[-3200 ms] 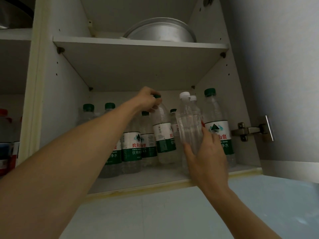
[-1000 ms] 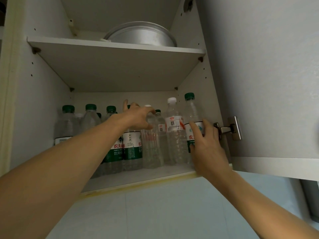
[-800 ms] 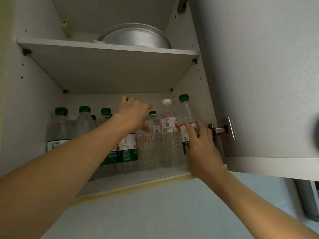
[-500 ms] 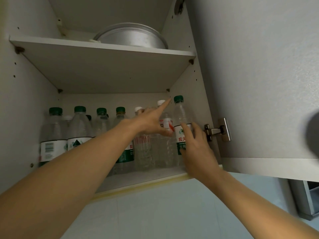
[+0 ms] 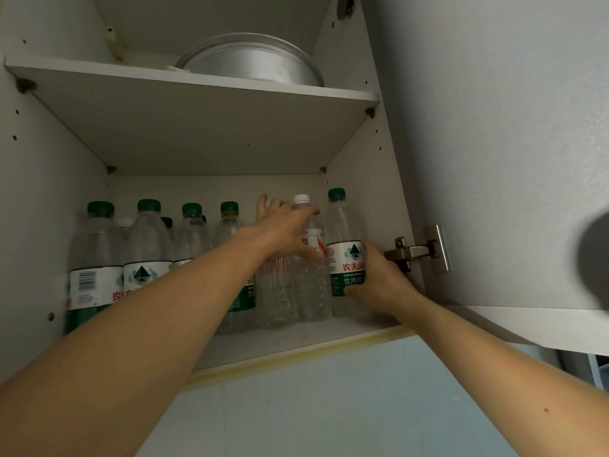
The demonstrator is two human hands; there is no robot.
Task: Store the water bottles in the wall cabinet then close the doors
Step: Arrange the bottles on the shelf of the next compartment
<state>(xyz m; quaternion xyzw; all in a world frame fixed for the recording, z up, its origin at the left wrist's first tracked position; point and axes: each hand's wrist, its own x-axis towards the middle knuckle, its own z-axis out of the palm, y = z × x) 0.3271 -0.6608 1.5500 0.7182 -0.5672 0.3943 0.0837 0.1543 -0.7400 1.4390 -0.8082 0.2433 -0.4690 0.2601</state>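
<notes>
Two bare forearms reach up from the bottom corners, at 7 and 5 o'clock, into the open wall cabinet (image 5: 49,199). Nearest the viewer, the cabinet's yellowed front edge runs across at 6 o'clock.

The right hand (image 5: 379,282) is at about 4 o'clock from the middle, its fingers and thumb wrapped round the lower half of the green-capped bottle (image 5: 342,239) that stands upright at the right end of the row, close to the cabinet's right wall. The left hand (image 5: 283,232) is near the centre, fingers spread and fairly straight, laid against the white-capped bottle (image 5: 308,291) just left of that one; it presses or touches rather than grips. Another clear bottle (image 5: 275,291) stands under the same hand.

Further left, toward 9 o'clock, the other water bottles (image 5: 145,255) stand upright on the lower shelf (image 5: 296,338), green-capped, with more caps showing behind them.

At 3 o'clock the open door (image 5: 514,153) hangs on a metal hinge (image 5: 418,250). Farthest up, at 12 o'clock, a metal basin (image 5: 253,61) lies on the upper shelf (image 5: 197,127).
</notes>
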